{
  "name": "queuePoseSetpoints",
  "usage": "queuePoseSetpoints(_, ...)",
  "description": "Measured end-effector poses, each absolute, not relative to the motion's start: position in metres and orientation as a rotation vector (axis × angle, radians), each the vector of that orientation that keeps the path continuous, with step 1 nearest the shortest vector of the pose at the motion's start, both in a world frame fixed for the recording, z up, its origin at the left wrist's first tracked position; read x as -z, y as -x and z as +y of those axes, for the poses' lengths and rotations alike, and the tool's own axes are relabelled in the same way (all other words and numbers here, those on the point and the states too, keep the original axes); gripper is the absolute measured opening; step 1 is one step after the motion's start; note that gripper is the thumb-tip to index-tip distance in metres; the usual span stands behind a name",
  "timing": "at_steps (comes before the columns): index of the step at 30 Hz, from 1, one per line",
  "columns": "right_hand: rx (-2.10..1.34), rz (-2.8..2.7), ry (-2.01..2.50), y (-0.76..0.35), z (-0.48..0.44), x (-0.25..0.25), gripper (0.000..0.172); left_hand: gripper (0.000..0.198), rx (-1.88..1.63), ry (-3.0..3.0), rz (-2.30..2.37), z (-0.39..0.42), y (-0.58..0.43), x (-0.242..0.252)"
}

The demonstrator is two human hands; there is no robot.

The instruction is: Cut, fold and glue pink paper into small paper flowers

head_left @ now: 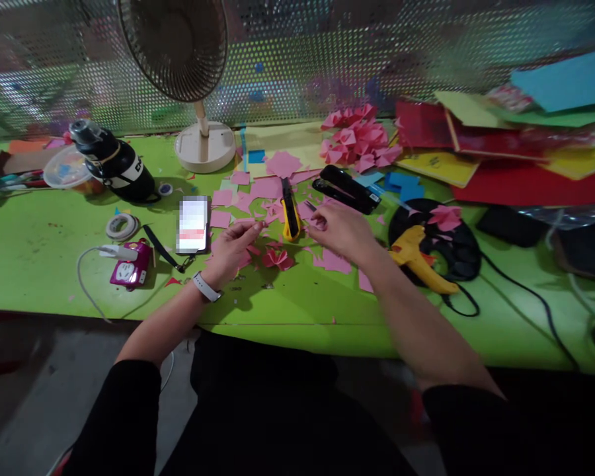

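Observation:
Over the paper scraps, my left hand is closed in a pinch. Whatever lies between its thumb and finger is too small to make out against the pink behind it. My right hand is curled shut around a thin dark tool, of which only the tip shows. A yellow and black utility knife lies between the two hands. Just below it rests a folded pink paper flower. Pink paper pieces are scattered around both hands, and a black stapler lies behind my right hand.
A yellow glue gun lies on a black round tray at right. Behind are a heap of pink paper flowers and coloured sheets. Leftward are a phone, black bottle, fan, tape roll and purple power socket.

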State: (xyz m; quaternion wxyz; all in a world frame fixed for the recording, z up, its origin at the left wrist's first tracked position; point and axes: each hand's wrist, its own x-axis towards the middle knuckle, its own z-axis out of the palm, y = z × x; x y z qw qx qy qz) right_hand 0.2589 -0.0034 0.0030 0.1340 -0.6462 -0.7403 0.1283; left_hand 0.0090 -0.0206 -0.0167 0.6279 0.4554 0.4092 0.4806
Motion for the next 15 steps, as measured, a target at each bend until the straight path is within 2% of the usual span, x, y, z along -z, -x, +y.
queuePoseSetpoints(8,-0.463,-2.049,1.96,-0.247,0.016,0.005,0.003,0.025,-1.06,-0.98,0.923,-0.022,-0.008,0.011)
queuePoseSetpoints(15,-0.488,-2.158,2.01,-0.25,0.027,-0.001,0.013,0.03,-1.063,-0.937,0.935,-0.022,-0.01,0.012)
